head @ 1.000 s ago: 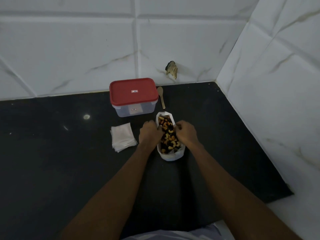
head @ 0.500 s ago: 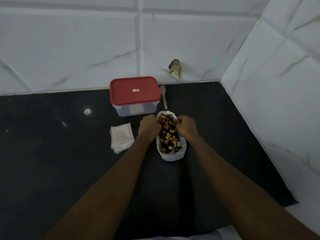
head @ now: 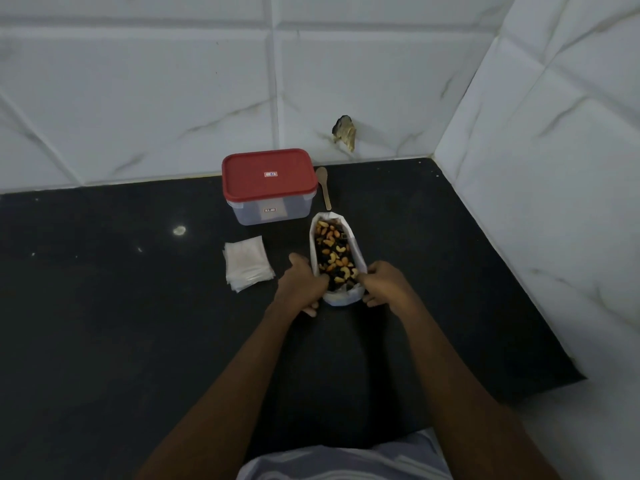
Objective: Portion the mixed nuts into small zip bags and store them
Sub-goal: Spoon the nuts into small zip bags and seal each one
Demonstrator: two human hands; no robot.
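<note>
A white bag of mixed nuts (head: 341, 296) stands open on the black counter, with cashews, almonds and dark pieces (head: 334, 252) showing inside. My left hand (head: 302, 285) grips the bag's near left rim. On the opposite side, my right hand (head: 384, 284) grips the near right rim. Left of the bag lies a stack of small clear zip bags (head: 246, 263). Behind it stands a clear storage box with a red lid (head: 269, 176), closed.
A small wooden spoon (head: 323, 186) lies just right of the box. White marble-tiled walls (head: 540, 168) close the back and right sides of the black counter (head: 104, 306). A chipped hole (head: 345, 131) marks the back wall.
Both hands slid from the middle of the bag's rim back to its near end, so more of the nuts now show. The bag's mouth stands wider.
</note>
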